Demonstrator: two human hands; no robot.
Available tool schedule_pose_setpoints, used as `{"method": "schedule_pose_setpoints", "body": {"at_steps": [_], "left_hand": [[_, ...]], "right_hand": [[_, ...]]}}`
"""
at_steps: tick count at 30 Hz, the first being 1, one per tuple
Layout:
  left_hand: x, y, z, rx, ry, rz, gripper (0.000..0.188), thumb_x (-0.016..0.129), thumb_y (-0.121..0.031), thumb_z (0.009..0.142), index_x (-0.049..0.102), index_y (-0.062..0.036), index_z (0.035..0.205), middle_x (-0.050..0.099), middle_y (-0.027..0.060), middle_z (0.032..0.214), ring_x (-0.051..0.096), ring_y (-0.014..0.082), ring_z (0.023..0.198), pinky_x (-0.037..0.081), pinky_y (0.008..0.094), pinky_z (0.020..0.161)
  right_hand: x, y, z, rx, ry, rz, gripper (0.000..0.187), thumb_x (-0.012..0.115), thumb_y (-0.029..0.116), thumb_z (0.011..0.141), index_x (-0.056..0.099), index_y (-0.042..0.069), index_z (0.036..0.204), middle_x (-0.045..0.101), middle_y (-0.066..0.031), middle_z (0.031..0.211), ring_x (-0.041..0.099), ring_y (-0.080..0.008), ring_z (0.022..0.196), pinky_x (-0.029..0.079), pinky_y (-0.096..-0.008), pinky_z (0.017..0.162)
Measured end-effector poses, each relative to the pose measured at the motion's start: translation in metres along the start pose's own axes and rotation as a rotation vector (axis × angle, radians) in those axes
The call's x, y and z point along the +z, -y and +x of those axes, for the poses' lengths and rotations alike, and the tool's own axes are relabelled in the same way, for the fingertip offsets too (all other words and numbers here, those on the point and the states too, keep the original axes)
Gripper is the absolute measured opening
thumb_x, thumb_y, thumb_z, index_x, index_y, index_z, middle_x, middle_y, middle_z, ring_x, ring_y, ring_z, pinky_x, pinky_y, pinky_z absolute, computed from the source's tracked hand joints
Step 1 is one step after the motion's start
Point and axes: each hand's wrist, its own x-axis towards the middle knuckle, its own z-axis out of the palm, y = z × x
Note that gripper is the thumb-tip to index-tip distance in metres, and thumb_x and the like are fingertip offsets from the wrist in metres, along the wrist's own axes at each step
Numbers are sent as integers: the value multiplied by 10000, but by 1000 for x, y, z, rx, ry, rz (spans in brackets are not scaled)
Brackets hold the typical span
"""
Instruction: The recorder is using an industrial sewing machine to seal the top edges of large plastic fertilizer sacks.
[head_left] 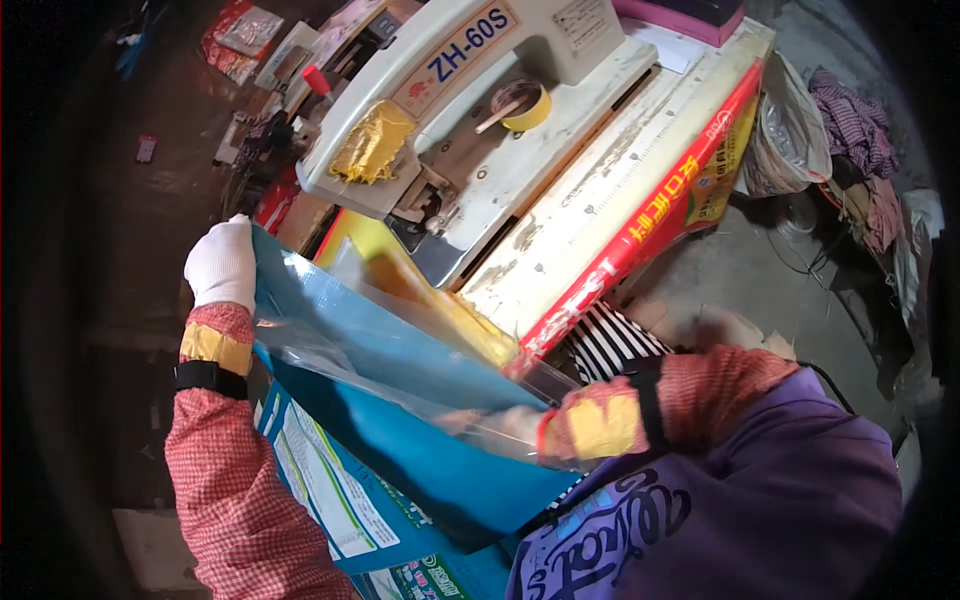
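Note:
My left hand (222,262), in a white glove, is closed on the far left corner of a large blue woven bag (330,300). The bag's mouth spreads wide toward my right side, and a clear plastic liner (345,345) shows inside it. My right hand (512,428) reaches into the mouth, behind or within the clear film. Its fingers are smeared and partly covered by the plastic, so their grip is not visible. Printed panels in white and green (330,480) show on the bag's lower outside.
Beyond the bag stands a pale industrial sewing machine (345,150) with yellow cloth on its head. A yellow tape roll (527,105) with a stick in it lies on its bed. Red-and-yellow sheeting (640,235) covers the table's near edge. Bundled cloth (855,120) lies at right.

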Motion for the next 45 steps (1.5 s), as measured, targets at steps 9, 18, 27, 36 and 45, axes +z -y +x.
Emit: {"method": "schedule_pose_setpoints", "body": {"at_steps": [9, 18, 27, 36, 45], "left_hand": [[6, -26, 2, 106, -41, 17, 189, 438, -120, 873, 615, -105, 936, 663, 117, 895, 657, 287, 833, 535, 394, 671], [16, -28, 2, 157, -47, 50, 180, 431, -150, 882, 599, -99, 922, 655, 127, 875, 658, 277, 804, 530, 399, 655], [40, 37, 49, 154, 181, -252, 204, 499, -162, 826, 634, -15, 864, 629, 215, 899, 590, 380, 905, 478, 413, 768], [136, -159, 16, 33, -185, -416, 170, 423, -159, 862, 533, -99, 977, 627, 109, 766, 626, 305, 618, 513, 414, 559], [173, -175, 22, 406, -621, -755, 318, 516, -30, 742, 546, -97, 1052, 594, 115, 815, 601, 299, 710, 490, 386, 606]], "right_hand": [[-135, 27, 43, 322, -327, 204, 476, 708, 225, 727, 506, 78, 1132, 609, -104, 969, 611, -300, 809, 497, -378, 679], [-129, 39, 51, 409, -30, 822, 380, 549, 124, 850, 480, 27, 1211, 644, -116, 812, 590, -190, 540, 489, -295, 473], [-119, 63, 81, -11, -202, 71, 306, 579, 315, 789, 612, 57, 951, 590, -170, 949, 575, -333, 908, 446, -408, 803], [-153, 56, 41, 273, 121, 227, 222, 538, 243, 830, 592, 115, 1003, 634, -154, 869, 625, -319, 845, 492, -434, 705], [-136, -24, -35, 609, -246, 948, 343, 559, 204, 873, 543, 61, 1184, 635, -93, 967, 618, -182, 816, 500, -301, 679]]}}
